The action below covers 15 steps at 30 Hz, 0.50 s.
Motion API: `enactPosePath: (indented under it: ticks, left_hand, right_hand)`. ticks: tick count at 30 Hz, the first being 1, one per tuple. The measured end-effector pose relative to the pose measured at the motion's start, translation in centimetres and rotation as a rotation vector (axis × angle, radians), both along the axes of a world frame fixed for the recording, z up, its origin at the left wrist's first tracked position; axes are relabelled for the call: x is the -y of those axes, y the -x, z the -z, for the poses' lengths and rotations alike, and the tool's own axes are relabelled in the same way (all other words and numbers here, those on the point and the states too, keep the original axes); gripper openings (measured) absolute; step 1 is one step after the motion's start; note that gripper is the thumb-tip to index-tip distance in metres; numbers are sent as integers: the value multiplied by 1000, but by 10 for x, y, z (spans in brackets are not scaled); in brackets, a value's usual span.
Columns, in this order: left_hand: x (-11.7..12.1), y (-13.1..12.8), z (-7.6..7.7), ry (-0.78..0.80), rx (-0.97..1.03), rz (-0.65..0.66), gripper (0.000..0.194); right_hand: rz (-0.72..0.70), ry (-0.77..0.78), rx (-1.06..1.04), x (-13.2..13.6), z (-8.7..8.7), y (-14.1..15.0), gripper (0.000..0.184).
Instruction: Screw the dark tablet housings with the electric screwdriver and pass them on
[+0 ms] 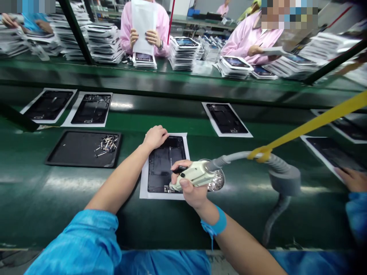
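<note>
Hands — left [155,137], right [190,187] — on tablet housing [163,168]

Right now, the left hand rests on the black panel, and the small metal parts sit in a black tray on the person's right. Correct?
No: the black tray with the small metal parts is on the person's left, as the head view shows. The left hand does rest on the black panel.
</note>
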<state>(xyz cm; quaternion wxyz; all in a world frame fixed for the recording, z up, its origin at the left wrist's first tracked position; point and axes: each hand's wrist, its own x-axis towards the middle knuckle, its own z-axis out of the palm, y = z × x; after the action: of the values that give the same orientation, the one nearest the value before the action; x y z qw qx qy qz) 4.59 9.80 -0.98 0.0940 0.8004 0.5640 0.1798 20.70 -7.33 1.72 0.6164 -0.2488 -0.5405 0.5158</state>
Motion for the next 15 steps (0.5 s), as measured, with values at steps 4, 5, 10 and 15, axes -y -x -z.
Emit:
enactPosePath:
  ticks: [4, 5, 10, 15]
  left_hand:
    - [1, -1, -1, -1, -26, -9, 28]
    - [1, -1, -1, -1, -30, -8, 27]
    - [-1, -1, 2, 3, -15, -1, 26]
    - [3, 0, -2, -149, 99, -101, 24]
  right_hand:
    - [20, 11, 53, 1, 5, 1, 33]
    - [25, 11, 61, 1, 5, 1, 33]
    - [8, 29, 72, 1, 8, 2, 29]
    - [-19, 51, 87, 1, 12, 6, 29]
